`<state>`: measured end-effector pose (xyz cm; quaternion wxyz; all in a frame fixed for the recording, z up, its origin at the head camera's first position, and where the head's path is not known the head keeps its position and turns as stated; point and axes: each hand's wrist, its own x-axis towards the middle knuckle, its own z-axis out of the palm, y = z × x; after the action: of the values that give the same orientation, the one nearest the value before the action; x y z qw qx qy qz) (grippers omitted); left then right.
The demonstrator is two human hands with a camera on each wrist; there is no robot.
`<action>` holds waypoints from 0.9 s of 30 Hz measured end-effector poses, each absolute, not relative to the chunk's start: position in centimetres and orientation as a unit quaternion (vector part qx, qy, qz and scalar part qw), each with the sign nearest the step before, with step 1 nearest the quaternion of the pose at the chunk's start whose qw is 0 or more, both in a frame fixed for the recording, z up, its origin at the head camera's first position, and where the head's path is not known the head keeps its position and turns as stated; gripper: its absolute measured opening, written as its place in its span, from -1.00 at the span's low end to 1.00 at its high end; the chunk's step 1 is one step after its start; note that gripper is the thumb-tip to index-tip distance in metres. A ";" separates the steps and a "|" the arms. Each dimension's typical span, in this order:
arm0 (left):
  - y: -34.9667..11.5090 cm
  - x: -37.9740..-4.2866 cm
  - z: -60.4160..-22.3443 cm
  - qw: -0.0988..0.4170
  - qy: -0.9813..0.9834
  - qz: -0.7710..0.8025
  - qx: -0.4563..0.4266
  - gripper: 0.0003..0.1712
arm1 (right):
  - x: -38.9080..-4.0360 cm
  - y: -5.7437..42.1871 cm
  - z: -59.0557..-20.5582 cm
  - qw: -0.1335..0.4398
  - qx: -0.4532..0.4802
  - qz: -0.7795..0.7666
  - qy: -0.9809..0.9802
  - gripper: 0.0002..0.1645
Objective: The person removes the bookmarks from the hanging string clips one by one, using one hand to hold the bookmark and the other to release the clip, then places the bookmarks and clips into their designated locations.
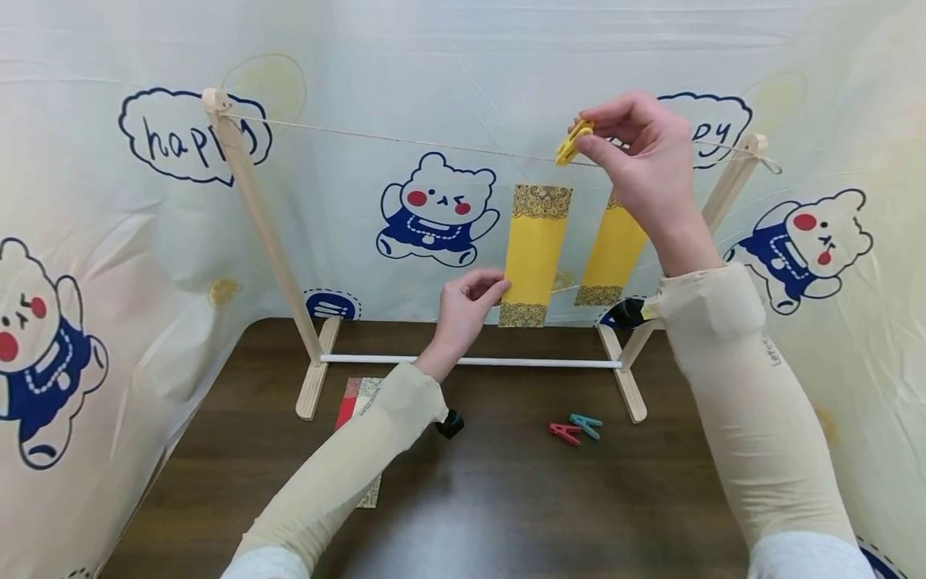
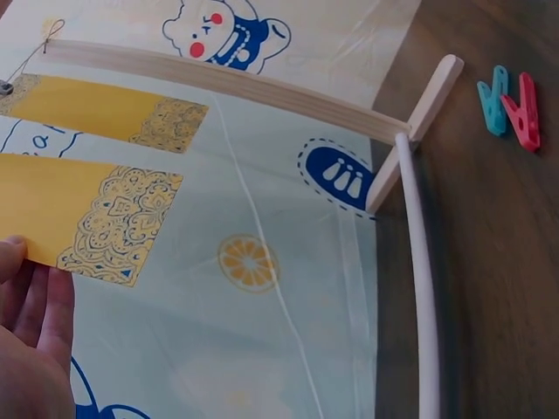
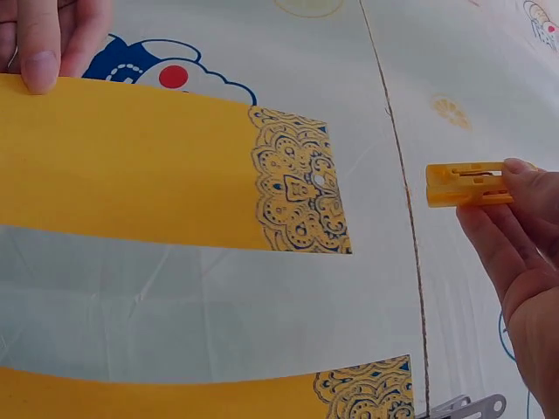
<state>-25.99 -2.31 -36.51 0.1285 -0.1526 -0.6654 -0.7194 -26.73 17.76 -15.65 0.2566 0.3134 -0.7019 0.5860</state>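
Observation:
My left hand (image 1: 463, 318) pinches the left edge of a yellow paper strip (image 1: 535, 249) with patterned bands at both ends. The strip is upright, its top edge a little below the string (image 1: 376, 135). Between thumb and fingers, my right hand (image 1: 644, 169) holds a yellow clothespin (image 3: 467, 184) close to the string, apart from the strip. In the right wrist view its jaws look closed, with nothing between them. A second yellow strip (image 1: 612, 249) hangs to the right, with a grey clothespin (image 3: 476, 408) at its top end on the string.
Two wooden posts (image 1: 264, 221) on feet carry the string, joined low by a white rod (image 1: 535, 363). A red clothespin (image 1: 565, 434) and a teal clothespin (image 1: 586, 425) lie on the dark table (image 1: 506, 498). Red and pale patterned strips (image 1: 350, 400) lie partly under my left forearm.

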 end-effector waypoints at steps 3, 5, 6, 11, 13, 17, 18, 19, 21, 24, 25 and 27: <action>-2.6 -25.6 -36.7 0.125 -0.673 -0.713 -0.152 -0.81 | -26.5 18.0 -15.7 0.251 0.315 0.596 -0.695 -0.77; -2.8 -25.4 -37.0 0.120 -0.681 -0.707 -0.150 -0.81 | -26.4 18.2 -15.9 0.248 0.316 0.598 -0.694 -0.77; -2.9 -25.3 -37.1 0.118 -0.685 -0.703 -0.149 -0.81 | -26.3 18.3 -16.0 0.250 0.315 0.593 -0.698 -0.78; -3.4 -24.7 -37.9 0.116 -0.698 -0.691 -0.148 -0.81 | -25.8 18.9 -16.4 0.245 0.306 0.582 -0.712 -0.77; -3.6 -24.5 -38.2 0.121 -0.703 -0.685 -0.150 -0.81 | -25.7 19.2 -16.7 0.237 0.305 0.585 -0.713 -0.77; -3.9 -23.9 -38.8 0.128 -0.707 -0.677 -0.158 -0.82 | -25.2 19.8 -17.2 0.224 0.302 0.585 -0.719 -0.76; -3.9 -23.8 -38.9 0.127 -0.707 -0.677 -0.161 -0.83 | -25.1 19.9 -17.4 0.223 0.298 0.582 -0.723 -0.75; -4.0 -23.6 -38.9 0.126 -0.706 -0.677 -0.163 -0.82 | -24.9 20.0 -17.5 0.224 0.292 0.576 -0.730 -0.74; -4.1 -23.3 -39.1 0.122 -0.705 -0.679 -0.164 -0.82 | -24.6 20.3 -17.8 0.220 0.284 0.572 -0.737 -0.73; -4.2 -22.9 -39.3 0.117 -0.705 -0.681 -0.161 -0.82 | -24.2 20.6 -18.3 0.216 0.273 0.560 -0.752 -0.72; -4.2 -22.7 -39.3 0.115 -0.706 -0.680 -0.158 -0.82 | -24.0 20.7 -18.5 0.216 0.270 0.554 -0.758 -0.72; -4.3 -22.5 -39.5 0.112 -0.708 -0.679 -0.157 -0.82 | -23.8 20.9 -18.9 0.215 0.263 0.540 -0.770 -0.71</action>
<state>-22.45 -4.25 -39.45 0.1122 -0.1565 -0.7083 -0.6791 -23.79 20.95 -18.93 0.2150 0.2626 -0.7699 0.5405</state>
